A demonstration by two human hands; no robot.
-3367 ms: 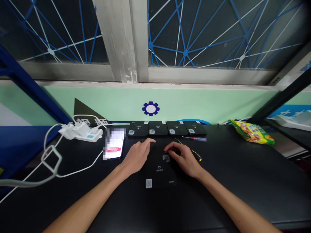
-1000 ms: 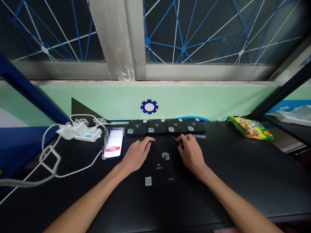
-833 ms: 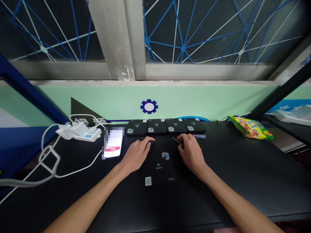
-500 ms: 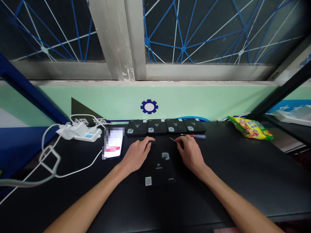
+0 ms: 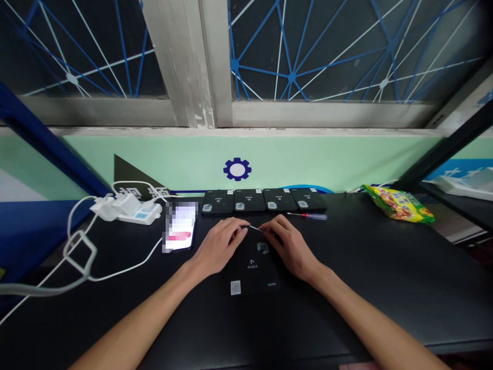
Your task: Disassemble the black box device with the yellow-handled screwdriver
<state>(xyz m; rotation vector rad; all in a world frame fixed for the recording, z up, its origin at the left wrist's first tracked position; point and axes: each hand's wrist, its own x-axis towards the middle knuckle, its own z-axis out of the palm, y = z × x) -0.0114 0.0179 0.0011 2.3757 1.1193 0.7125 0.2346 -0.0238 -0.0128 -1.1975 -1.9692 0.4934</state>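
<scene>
A flat black box [image 5: 252, 277] lies on the table in front of me, with a torn sticker near its far end, a QR label and HDMI lettering. My right hand [image 5: 293, 247] is over its far right side, fingers pinched on a thin metal rod [image 5: 256, 228] that points left across the far edge. The fingers hide the rod's other end. At the far left of the box, my left hand [image 5: 221, 244] has bent fingers drawn close together, tips beside the rod's left end. What they grip, if anything, is hidden.
Several similar black boxes [image 5: 248, 200] stand in a row along the wall, a screwdriver [image 5: 308, 216] before them. A lit phone [image 5: 183, 223] lies left, near a white power strip [image 5: 144, 215] with loose cables. A yellow-green snack bag [image 5: 400, 203] lies at the right.
My right hand has moved left, bringing the rod over the box's far edge. The left hand has shifted slightly right, so both hands' fingertips are close together.
</scene>
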